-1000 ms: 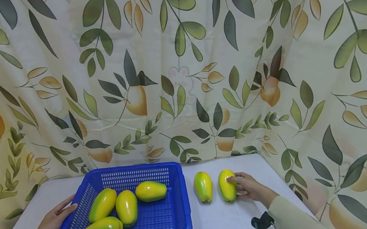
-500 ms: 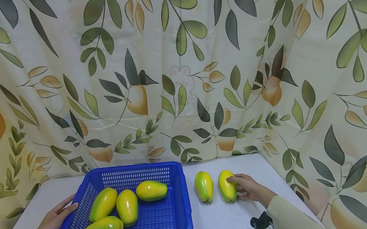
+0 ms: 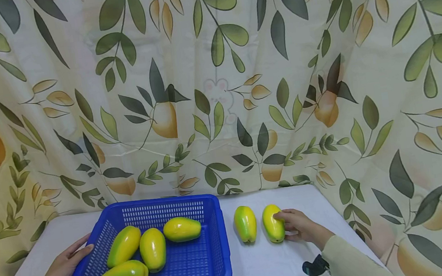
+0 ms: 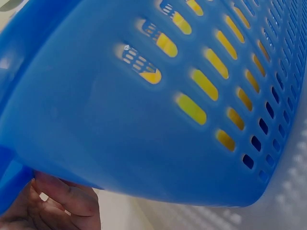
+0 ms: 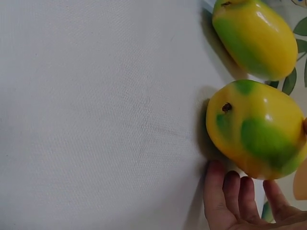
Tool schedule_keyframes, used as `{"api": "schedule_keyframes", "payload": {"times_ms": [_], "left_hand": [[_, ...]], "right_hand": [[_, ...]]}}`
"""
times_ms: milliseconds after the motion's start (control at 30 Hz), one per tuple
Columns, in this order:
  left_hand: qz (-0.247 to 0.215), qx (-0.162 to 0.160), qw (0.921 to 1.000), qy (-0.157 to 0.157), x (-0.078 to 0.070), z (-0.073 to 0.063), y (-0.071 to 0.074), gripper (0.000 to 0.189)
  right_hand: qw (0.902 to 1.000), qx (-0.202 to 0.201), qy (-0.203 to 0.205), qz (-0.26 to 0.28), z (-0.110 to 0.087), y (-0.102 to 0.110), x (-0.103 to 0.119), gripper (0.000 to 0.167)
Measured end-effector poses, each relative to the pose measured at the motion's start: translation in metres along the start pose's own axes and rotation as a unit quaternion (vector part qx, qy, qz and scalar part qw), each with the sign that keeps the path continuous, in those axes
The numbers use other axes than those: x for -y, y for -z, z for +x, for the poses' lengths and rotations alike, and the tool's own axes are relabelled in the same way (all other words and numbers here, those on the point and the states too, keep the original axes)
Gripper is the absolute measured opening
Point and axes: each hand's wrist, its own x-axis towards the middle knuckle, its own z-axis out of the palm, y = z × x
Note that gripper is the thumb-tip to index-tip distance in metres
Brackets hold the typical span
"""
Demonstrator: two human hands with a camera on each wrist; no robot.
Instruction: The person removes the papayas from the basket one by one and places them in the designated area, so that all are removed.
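Observation:
My left hand grips the left rim of a blue plastic basket, its thumb over the edge. In the left wrist view, fingers show below the rim, and yellow fruit shows through the slots. Several glossy yellow-green mangoes lie in the basket, one of them a mango near its back wall. Right of the basket, two more rest on the white table. My right hand touches the right side of the outer mango, its fingers fairly straight along it. The other mango lies just left of it.
The white-covered table extends to a leaf-and-fruit patterned curtain hanging close behind. A black strap piece sits at the right wrist by a pale sleeve.

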Motion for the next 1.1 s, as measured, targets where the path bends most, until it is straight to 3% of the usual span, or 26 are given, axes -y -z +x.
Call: {"api": "schedule_keyframes", "payload": {"times_ms": [300,633,867,1100], "left_hand": [[0.0,0.0,1.0,0.004,-0.002,0.0,0.0,0.085],[-0.002,0.001,1.0,0.004,-0.003,0.0,0.001,0.084],[-0.007,-0.001,1.0,0.005,-0.001,0.001,0.001,0.084],[0.0,0.001,1.0,0.002,-0.002,0.0,0.001,0.084]], "right_hand": [[0.9999,-0.004,0.013,-0.007,-0.003,0.01,0.005,0.077],[0.9927,-0.043,0.078,-0.081,-0.01,0.016,0.047,0.076],[0.983,-0.04,0.135,-0.118,-0.022,-0.006,0.085,0.068],[0.9716,-0.001,0.201,-0.125,-0.038,-0.041,0.117,0.059]]}}
